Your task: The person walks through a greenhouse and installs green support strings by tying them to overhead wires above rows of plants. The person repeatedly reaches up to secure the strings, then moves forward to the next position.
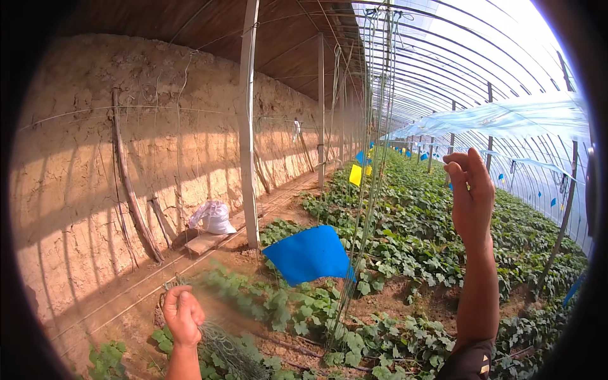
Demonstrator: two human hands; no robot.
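My left hand (182, 313), low at the left, is closed around a bundle of thin green twine (228, 349), whose strands trail below and to the right over the leaves. My right hand (470, 190) is raised at the right with its fingers curled and the thumb near the fingertips; whether a thin strand lies between them cannot be told. Between the hands hangs a blue sticky trap sheet (308, 254). Beside it, green strings (368, 190) run from the overhead wires down to the leafy vine plants (408, 251).
A concrete post (249, 123) stands left of centre. A white sack (217, 217) sits on a board (204, 242) by the earthen wall (95, 156). Wooden poles (130, 190) lean there. Yellow trap sheets (355, 175) hang farther off, and plastic film (513, 116) sags at the right.
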